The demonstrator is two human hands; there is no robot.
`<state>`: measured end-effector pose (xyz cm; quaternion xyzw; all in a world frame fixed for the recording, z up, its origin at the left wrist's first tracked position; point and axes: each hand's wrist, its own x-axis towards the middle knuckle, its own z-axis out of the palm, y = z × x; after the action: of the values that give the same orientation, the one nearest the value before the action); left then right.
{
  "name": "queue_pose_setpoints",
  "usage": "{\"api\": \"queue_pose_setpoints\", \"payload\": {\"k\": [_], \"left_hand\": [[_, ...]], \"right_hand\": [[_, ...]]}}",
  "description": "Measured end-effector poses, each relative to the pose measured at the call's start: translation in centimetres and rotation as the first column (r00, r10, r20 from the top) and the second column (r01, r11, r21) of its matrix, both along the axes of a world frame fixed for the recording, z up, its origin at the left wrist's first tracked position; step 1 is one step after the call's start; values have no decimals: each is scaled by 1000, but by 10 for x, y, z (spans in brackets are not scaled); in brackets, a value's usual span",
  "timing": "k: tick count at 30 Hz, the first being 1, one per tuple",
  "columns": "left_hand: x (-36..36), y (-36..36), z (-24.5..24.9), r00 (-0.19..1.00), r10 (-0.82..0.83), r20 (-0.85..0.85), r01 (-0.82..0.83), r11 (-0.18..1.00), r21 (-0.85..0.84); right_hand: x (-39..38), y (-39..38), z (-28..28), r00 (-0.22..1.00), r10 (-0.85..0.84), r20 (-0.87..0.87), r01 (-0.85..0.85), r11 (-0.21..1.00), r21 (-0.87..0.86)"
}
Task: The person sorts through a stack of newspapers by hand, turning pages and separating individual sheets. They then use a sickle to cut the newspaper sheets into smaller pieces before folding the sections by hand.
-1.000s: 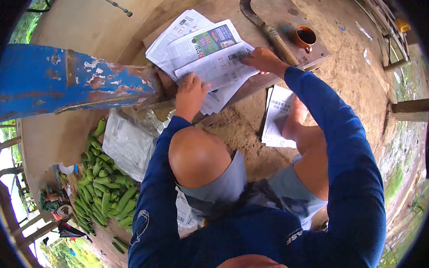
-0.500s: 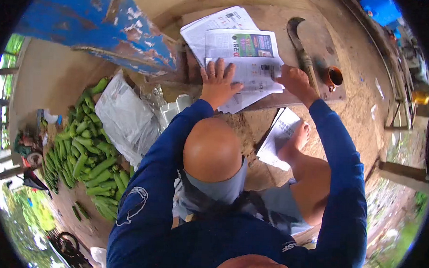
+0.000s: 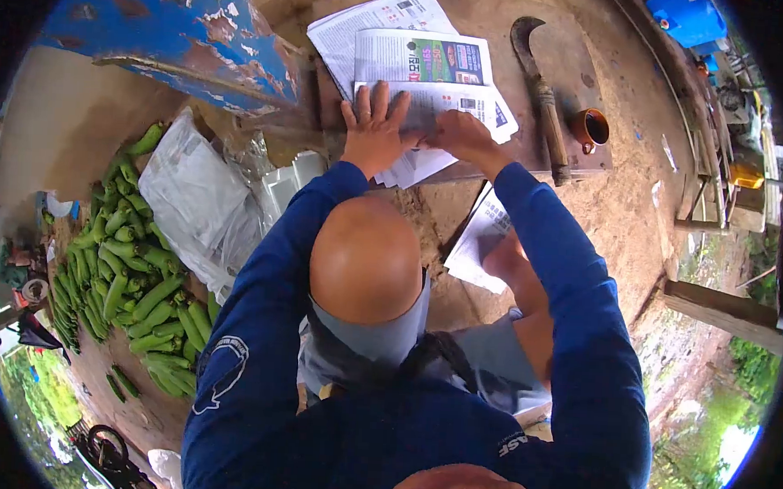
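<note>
A folded newspaper sheet [image 3: 415, 95] with a coloured advert above lies on top of other printed sheets [image 3: 380, 17] on a low wooden board. My left hand [image 3: 374, 132] rests flat on its lower part, fingers spread. Close beside it, my right hand [image 3: 462, 136] is closed over the sheet's lower right part; whatever its curled fingers hold is hidden. Right of the papers, a sickle [image 3: 546, 103] with a wooden handle lies on the board. A brown cup [image 3: 591, 129] of dark liquid stands beside the handle.
Another stack of printed paper [image 3: 479, 240] lies on the ground by my foot. On the left is a large pile of long green vegetables [image 3: 137, 268], partly beside grey-white plastic sheeting [image 3: 193, 192]. A peeling blue panel [image 3: 173, 34] stands at the upper left.
My right hand has moved left from the folded sheet's right edge to beside my left hand. My left hand stays flat on the paper. The whole view has shifted slightly.
</note>
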<state>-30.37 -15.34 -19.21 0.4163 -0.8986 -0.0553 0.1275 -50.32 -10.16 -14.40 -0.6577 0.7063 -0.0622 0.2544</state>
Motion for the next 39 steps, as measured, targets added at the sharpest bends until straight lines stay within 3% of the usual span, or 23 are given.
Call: {"api": "queue_pose_setpoints", "payload": {"k": [7, 11, 15, 18, 21, 24, 27, 30, 33, 39], "left_hand": [[12, -17, 1, 996, -93, 9, 91, 986, 137], [20, -23, 5, 992, -103, -77, 118, 965, 234], [27, -21, 18, 990, -131, -57, 138, 980, 141], [40, -35, 9, 966, -226, -124, 240, 964, 116], [51, -43, 22, 961, -255, -103, 269, 950, 157], [55, -48, 26, 956, -292, -33, 293, 939, 180], [59, -54, 29, 942, -336, 1, 326, 918, 227], [58, -54, 46, 932, -362, 28, 339, 894, 292], [58, -56, 52, 923, -380, 56, 346, 885, 311], [62, -56, 46, 916, -399, 31, 377, 886, 268]], "right_hand": [[-2, 9, 3, 999, -28, 17, 28, 999, -18], [-8, 13, 12, 999, -31, -10, 31, 999, 19], [-24, 13, -5, 996, -24, -89, 26, 999, 19], [-26, 15, 6, 995, -20, -98, 29, 996, 87], [-32, 16, 1, 995, -41, -91, 52, 991, 122], [-42, 26, -5, 988, 51, -148, -63, 995, -77], [-50, 29, -7, 983, 117, -143, -131, 987, -98], [-49, 28, 22, 996, 54, -76, -49, 996, 74], [-56, 28, 2, 997, 52, -59, -50, 998, 23], [-62, 33, 26, 978, 122, -170, -95, 983, 160]]}}
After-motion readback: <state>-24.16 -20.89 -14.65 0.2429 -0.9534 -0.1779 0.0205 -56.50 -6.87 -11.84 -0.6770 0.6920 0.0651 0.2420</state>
